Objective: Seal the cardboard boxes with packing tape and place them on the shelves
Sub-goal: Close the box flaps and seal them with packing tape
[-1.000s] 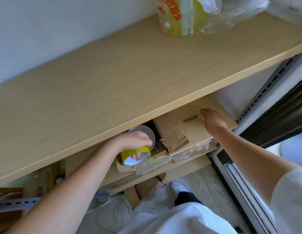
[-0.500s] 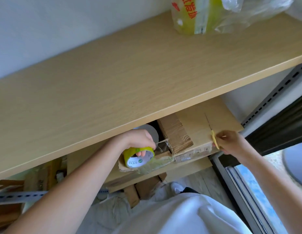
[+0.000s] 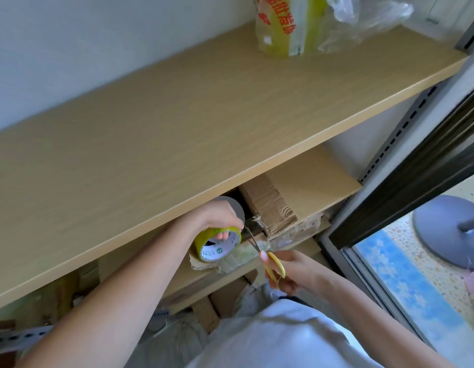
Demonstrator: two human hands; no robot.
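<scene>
Left hand (image 3: 220,216) gripping yellow-green roll of packing tape (image 3: 217,243) over worn brown cardboard box (image 3: 259,235) on lower wooden shelf (image 3: 310,179), right hand (image 3: 286,272) curled round yellow-handled scissors (image 3: 267,257), blades seemingly at the tape strip.

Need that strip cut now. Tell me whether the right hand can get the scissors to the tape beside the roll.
Probably yes. The right hand grips the scissors, whose blades already point at the tape beside the roll held by the left hand. Nothing lies between them; the upper shelf sits above.
</scene>
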